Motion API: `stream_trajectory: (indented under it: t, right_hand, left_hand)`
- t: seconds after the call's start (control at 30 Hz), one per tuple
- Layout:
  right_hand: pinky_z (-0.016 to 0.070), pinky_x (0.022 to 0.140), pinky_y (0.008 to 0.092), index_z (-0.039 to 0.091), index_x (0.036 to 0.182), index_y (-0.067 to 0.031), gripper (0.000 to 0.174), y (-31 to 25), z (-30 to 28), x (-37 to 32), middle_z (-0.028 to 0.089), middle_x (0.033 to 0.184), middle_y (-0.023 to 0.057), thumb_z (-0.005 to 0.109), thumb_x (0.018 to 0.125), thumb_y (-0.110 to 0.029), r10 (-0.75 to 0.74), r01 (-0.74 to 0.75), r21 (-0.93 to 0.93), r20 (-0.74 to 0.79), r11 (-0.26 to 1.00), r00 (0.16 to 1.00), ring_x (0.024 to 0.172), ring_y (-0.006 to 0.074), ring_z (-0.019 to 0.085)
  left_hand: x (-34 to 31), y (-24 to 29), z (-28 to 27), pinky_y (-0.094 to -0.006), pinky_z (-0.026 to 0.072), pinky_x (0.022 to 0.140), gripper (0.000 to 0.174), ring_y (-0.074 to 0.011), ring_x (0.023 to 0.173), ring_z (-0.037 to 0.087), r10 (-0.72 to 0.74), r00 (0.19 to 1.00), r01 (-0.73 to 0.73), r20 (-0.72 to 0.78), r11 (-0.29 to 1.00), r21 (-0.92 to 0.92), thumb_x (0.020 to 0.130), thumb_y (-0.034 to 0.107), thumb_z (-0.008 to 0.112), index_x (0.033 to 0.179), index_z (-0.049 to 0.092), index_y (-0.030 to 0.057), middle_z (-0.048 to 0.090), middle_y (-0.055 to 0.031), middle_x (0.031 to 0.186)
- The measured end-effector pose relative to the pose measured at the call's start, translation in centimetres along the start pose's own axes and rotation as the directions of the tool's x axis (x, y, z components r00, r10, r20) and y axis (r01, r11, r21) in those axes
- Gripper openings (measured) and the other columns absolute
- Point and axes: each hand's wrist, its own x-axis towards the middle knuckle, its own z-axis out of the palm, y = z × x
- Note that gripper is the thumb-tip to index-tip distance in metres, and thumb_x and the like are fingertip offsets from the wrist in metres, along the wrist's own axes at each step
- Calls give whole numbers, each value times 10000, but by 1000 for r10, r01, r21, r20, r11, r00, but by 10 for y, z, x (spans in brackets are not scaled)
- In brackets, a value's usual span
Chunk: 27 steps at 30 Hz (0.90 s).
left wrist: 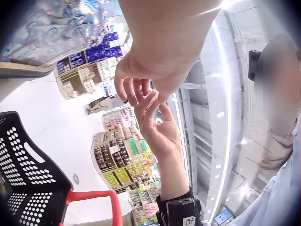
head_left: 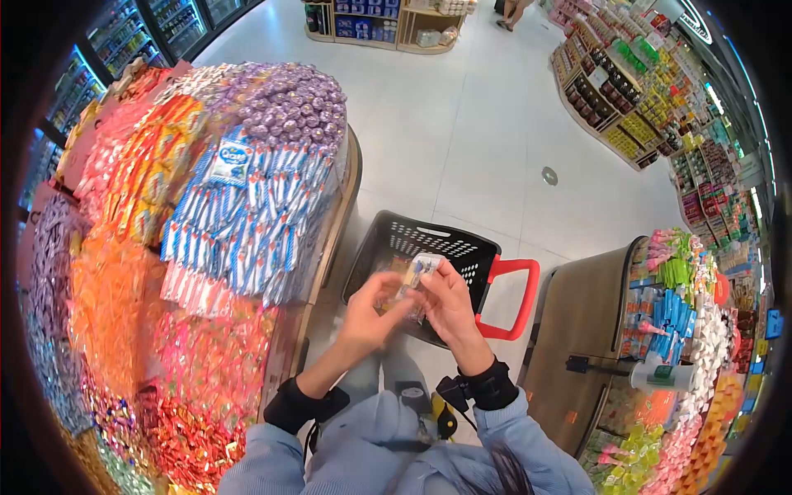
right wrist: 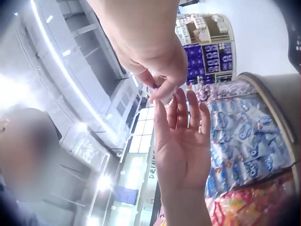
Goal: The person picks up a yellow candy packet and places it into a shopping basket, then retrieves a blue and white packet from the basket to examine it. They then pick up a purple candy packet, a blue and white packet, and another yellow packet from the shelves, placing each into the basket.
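Observation:
Both hands meet above a black shopping basket (head_left: 381, 241) in the head view. My right hand (head_left: 436, 290) pinches a small clear packet of sweets (head_left: 419, 269) between thumb and fingers. My left hand (head_left: 384, 294) touches the packet from the left. The right wrist view has the right hand (right wrist: 157, 70) nipping the packet (right wrist: 162, 93), and the left hand (right wrist: 184, 136) held up with straight fingers, its tips against the packet. In the left wrist view the left hand (left wrist: 136, 87) hangs from above and the right hand (left wrist: 160, 125) reaches up to it. Most of the packet is hidden by fingers.
The basket has a red handle (head_left: 520, 299) and stands on white floor (head_left: 462, 140). A heaped round display of wrapped sweets (head_left: 231, 214) fills the left. A second sweet bin (head_left: 577, 318) stands close on the right. Stocked shelves (head_left: 627, 91) line the far right.

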Motion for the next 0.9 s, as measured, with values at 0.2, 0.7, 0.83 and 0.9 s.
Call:
stream_trajectory:
  t: [0.2, 0.7, 0.83, 0.9]
  right_hand:
    - [538, 558, 207, 462, 930, -32, 144, -23, 33, -56, 572, 893, 97, 529, 804, -52, -32, 39, -58, 115, 998, 993, 751, 138, 596]
    - [511, 483, 226, 460, 935, -26, 167, -43, 25, -177, 545, 913, 74, 549, 803, -76, -70, 147, -385, 205, 911, 976, 773, 129, 570]
    - [514, 480, 239, 460, 883, -33, 134, -30, 18, -191, 551, 892, 69, 558, 800, -71, -40, 140, -390, 255, 910, 966, 770, 132, 572]
    - [516, 484, 244, 467, 863, -33, 118, -25, 17, -195, 553, 881, 69, 560, 799, -67, -13, 118, -379, 268, 918, 963, 765, 134, 573]
  left_hand:
    - [-48, 50, 0, -220, 421, 753, 224, -92, 838, 530, 36, 995, -54, -91, 978, -204, 776, 16, 580, 986, 507, -11, 556, -56, 934]
    - [-144, 83, 39, -205, 434, 670, 154, -79, 755, 543, -6, 996, -26, -86, 929, -369, 798, 91, 584, 903, 557, -18, 587, -49, 827]
    - [-169, 77, 40, -205, 439, 668, 156, -84, 759, 548, -30, 994, -14, -105, 918, -396, 799, 80, 580, 917, 553, -19, 590, -56, 841]
    - [-179, 74, 38, -207, 442, 672, 155, -84, 763, 550, -35, 991, -15, -126, 926, -376, 800, 76, 577, 919, 553, -20, 590, -57, 847]
